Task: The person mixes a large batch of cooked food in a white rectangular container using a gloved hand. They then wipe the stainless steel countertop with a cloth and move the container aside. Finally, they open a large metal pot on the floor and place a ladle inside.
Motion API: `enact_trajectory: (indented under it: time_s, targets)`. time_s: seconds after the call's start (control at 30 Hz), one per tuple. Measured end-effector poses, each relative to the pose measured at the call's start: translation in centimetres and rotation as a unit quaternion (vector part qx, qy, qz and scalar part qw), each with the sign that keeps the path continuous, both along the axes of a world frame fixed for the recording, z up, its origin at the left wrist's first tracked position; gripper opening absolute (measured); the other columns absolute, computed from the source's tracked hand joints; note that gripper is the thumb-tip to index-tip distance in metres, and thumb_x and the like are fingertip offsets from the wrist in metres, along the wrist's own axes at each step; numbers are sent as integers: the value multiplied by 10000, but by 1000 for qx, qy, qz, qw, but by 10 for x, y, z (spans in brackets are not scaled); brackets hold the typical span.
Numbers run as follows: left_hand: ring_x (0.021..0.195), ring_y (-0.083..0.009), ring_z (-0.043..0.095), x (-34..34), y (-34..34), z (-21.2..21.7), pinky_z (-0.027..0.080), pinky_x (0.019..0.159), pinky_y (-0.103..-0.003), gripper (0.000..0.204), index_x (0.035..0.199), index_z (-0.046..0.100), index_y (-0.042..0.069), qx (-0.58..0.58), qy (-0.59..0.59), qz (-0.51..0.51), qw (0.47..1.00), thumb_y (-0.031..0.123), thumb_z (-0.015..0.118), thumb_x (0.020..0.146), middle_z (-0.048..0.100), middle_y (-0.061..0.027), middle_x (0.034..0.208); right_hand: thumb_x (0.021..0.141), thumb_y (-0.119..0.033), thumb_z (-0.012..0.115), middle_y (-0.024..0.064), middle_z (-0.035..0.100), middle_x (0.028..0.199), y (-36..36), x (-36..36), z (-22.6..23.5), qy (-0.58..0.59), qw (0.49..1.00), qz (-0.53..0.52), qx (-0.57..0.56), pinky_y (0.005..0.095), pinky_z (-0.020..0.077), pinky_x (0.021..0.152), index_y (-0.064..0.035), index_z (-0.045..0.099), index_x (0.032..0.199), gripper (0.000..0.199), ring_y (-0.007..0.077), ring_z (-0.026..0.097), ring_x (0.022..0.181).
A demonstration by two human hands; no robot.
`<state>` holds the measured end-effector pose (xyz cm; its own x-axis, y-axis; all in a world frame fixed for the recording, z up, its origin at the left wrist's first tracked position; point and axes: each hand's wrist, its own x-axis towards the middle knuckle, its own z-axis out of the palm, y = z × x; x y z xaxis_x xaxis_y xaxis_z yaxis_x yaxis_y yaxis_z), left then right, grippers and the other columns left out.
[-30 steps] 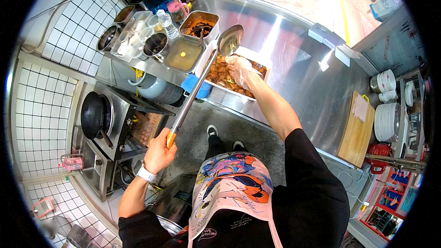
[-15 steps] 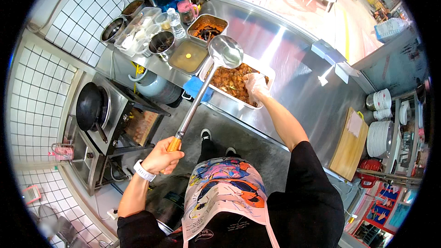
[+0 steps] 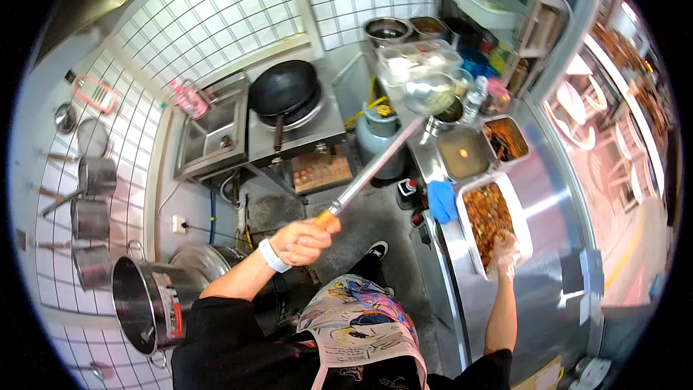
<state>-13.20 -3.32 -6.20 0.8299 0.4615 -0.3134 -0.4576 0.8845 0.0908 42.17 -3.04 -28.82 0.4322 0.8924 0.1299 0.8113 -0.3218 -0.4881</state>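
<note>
Blurry ladle (image 3: 429,94), bright glare on counter (image 3: 540,314)

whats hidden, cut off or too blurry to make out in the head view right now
Ladle: its bowl is blurred in the head view; any contents unclear.
Ladle grip: partly hidden there by the left hand.
Tray: near end partly covered there by the gloved right hand; what its fingers grasp is unclear.
Wooden board: cut off by that view's lower edge.

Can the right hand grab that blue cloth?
Probably yes: the blue cloth lies just left of the white tray where the right hand is, and nothing seems to cover it.
</note>
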Motion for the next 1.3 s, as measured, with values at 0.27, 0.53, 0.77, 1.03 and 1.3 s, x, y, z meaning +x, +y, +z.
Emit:
enact_trajectory:
  time_s: [0.27, 0.53, 0.77, 1.03, 1.3]
  targets:
    - [377, -42, 319, -152, 89, -52, 245, 277, -198, 70, 979, 560, 98, 43, 197, 279, 939, 56, 505, 986, 394, 36, 588, 823, -131, 728, 194, 680, 1110, 16, -22, 11, -20, 997, 24, -68, 423, 510, 940, -58, 701, 1087, 275, 364, 638, 1066]
    - [387, -66, 342, -225, 226, -133, 296, 314, -231, 265, 723, 401, 105, -61, 176, 355, 916, 49, 493, 965, 373, 39, 551, 830, -70, 686, 210, 661, 1155, 31, -41, 1, -59, 996, 6, -73, 421, 499, 962, -21, 661, 1153, 328, 368, 628, 1093]
    - [400, -66, 333, -235, 294, -204, 320, 342, -194, 318, 690, 421, 141, -46, -17, 238, 970, 106, 440, 1005, 370, 52, 546, 919, -214, 634, 201, 495, 1435, 54, -83, 70, 14, 985, -15, -172, 423, 435, 1065, -132, 472, 1451, 563, 354, 530, 1267]
    - [626, -151, 527, -225, 285, -197, 534, 612, -241, 104, 914, 556, -8, 31, 267, 349, 898, 83, 604, 931, 514, -59, 690, 872, -370, 698, 310, 416, 1451, 69, -41, 51, 59, 961, -79, -258, 446, 383, 1102, 4, 336, 1487, 806, 417, 439, 1339]
    - [898, -256, 630, -209, 187, -242, 537, 786, -425, 553, 1008, 561, 33, -220, 269, 427, 835, 558, 390, 978, 624, -105, 861, 881, -481, 647, 212, 361, 1524, 113, -90, 55, 42, 947, -36, -316, 690, 230, 1113, -227, 385, 1508, 725, 512, 289, 1403]
